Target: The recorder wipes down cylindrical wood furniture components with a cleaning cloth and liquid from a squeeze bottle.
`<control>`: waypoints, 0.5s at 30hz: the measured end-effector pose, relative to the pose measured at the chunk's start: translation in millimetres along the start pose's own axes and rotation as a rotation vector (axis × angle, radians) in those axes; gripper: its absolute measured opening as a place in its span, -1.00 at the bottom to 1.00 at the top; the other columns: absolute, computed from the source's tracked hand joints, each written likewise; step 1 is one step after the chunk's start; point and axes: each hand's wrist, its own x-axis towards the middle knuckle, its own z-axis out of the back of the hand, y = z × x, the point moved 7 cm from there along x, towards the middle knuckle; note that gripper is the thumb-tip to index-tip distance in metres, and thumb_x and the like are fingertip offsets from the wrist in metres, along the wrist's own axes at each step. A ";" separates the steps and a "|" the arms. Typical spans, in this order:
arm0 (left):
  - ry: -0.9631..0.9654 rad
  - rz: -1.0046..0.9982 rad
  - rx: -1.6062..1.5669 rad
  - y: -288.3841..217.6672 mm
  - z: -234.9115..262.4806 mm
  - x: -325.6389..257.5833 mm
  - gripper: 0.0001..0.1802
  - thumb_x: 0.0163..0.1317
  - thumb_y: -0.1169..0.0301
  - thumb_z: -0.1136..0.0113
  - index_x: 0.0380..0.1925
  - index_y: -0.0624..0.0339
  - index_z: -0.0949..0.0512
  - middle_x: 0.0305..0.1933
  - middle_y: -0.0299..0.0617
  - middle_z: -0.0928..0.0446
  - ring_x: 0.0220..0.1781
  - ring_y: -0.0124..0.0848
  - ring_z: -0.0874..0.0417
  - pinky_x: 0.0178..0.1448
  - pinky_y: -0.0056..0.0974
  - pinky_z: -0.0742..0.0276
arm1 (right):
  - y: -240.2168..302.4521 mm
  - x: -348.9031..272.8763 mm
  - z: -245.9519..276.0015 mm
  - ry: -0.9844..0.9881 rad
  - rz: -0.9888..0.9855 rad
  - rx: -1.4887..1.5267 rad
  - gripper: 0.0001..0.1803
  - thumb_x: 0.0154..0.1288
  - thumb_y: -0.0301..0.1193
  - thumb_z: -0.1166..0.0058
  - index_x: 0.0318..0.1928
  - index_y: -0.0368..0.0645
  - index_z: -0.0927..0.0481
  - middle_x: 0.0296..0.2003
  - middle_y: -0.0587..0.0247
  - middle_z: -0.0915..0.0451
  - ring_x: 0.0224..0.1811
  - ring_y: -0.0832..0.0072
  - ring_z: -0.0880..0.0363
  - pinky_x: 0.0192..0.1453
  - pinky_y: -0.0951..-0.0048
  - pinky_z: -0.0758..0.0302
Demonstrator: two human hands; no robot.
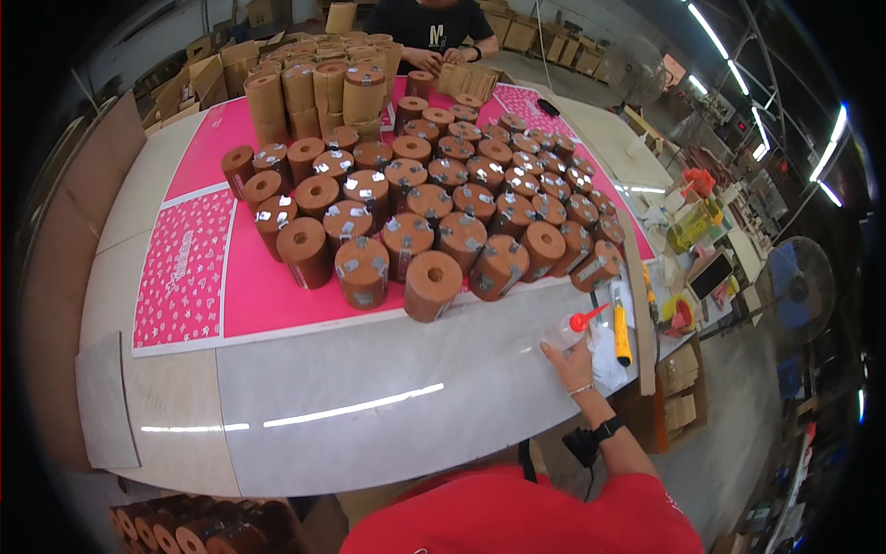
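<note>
My right hand [571,366] is closed round a clear squeeze bottle [557,333] with a red cap and a long red nozzle pointing to the upper right. The bottle is by the right end of the table's near edge. Just beyond it stand many brown cylinders [434,274], packed in rows; some show a round hole in the top, others have small silvery metal pieces on top. A yellow-handled tool [621,337] lies to the right of the hand, next to a crumpled white cloth [604,358]. My left hand is outside the picture.
A pink printed sheet [249,309] lies under the cylinders. Paper-wrapped cylinders [268,97] are stacked at the far left. Across the table a co-worker [429,32] handles brown cardboard. A wooden strip [637,305] borders the right side; a fan [798,282] stands beyond.
</note>
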 end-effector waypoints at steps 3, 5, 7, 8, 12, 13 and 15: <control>0.050 -0.006 -0.007 4.4 -12.7 27.0 -0.58 0.09 0.22 -0.19 -0.08 0.20 -0.48 -0.05 0.03 -0.48 -0.01 -0.02 -0.51 0.07 -0.12 -0.42 | -12.2 -0.1 -0.3 -0.055 -0.031 -0.064 -0.01 -0.04 -0.22 -0.36 0.26 -0.44 -0.05 -0.01 -0.11 -0.49 0.03 0.14 -0.51 0.14 0.30 -0.40; 0.088 0.000 -0.008 7.9 -19.3 38.5 -0.57 0.10 0.21 -0.19 -0.07 0.20 -0.48 -0.05 0.03 -0.49 -0.02 -0.02 -0.51 0.06 -0.12 -0.42 | 3.8 1.9 0.2 -0.017 -0.066 -0.071 -0.12 -0.01 -0.25 -0.35 0.19 -0.42 -0.15 -0.04 -0.08 -0.52 0.00 0.19 -0.53 0.11 0.33 -0.42; 0.128 0.008 -0.003 13.9 -23.0 45.6 -0.57 0.10 0.21 -0.18 -0.07 0.20 -0.48 -0.06 0.03 -0.49 -0.02 -0.02 -0.51 0.06 -0.12 -0.43 | 14.8 1.5 -2.0 0.022 -0.108 -0.074 -0.23 0.01 -0.27 -0.34 0.13 -0.41 -0.25 -0.08 -0.04 -0.54 -0.02 0.25 -0.55 0.08 0.35 -0.44; 0.148 0.012 0.000 15.8 -26.2 48.3 -0.57 0.10 0.21 -0.18 -0.07 0.20 -0.48 -0.06 0.03 -0.49 -0.02 -0.02 -0.52 0.06 -0.12 -0.43 | 14.5 1.3 -0.4 0.030 -0.128 -0.106 -0.24 0.01 -0.25 -0.34 0.10 -0.43 -0.27 -0.10 -0.05 -0.55 -0.04 0.24 -0.56 0.05 0.35 -0.46; 0.216 0.039 0.017 25.0 -33.9 48.5 -0.57 0.10 0.19 -0.18 -0.07 0.20 -0.48 -0.07 0.03 -0.50 -0.03 -0.02 -0.52 0.05 -0.12 -0.44 | 17.2 1.3 1.7 0.088 -0.238 -0.186 -0.10 -0.05 -0.22 -0.36 0.19 -0.40 -0.14 -0.05 -0.06 -0.53 -0.02 0.18 -0.56 0.05 0.31 -0.47; 0.231 0.047 0.024 27.3 -34.3 46.7 -0.56 0.10 0.19 -0.18 -0.07 0.20 -0.48 -0.07 0.03 -0.50 -0.03 -0.02 -0.53 0.05 -0.12 -0.44 | 18.0 2.7 2.4 0.093 -0.238 -0.185 -0.10 -0.05 -0.22 -0.36 0.19 -0.40 -0.14 -0.05 -0.06 -0.53 -0.02 0.18 -0.56 0.05 0.31 -0.47; 0.256 0.060 0.040 30.4 -33.2 44.8 -0.56 0.11 0.19 -0.18 -0.07 0.20 -0.48 -0.07 0.02 -0.51 -0.04 -0.02 -0.53 0.04 -0.12 -0.44 | 15.5 4.4 3.3 0.130 -0.271 -0.230 -0.10 -0.05 -0.21 -0.37 0.18 -0.40 -0.15 -0.03 -0.06 -0.51 -0.01 0.19 -0.55 0.06 0.32 -0.46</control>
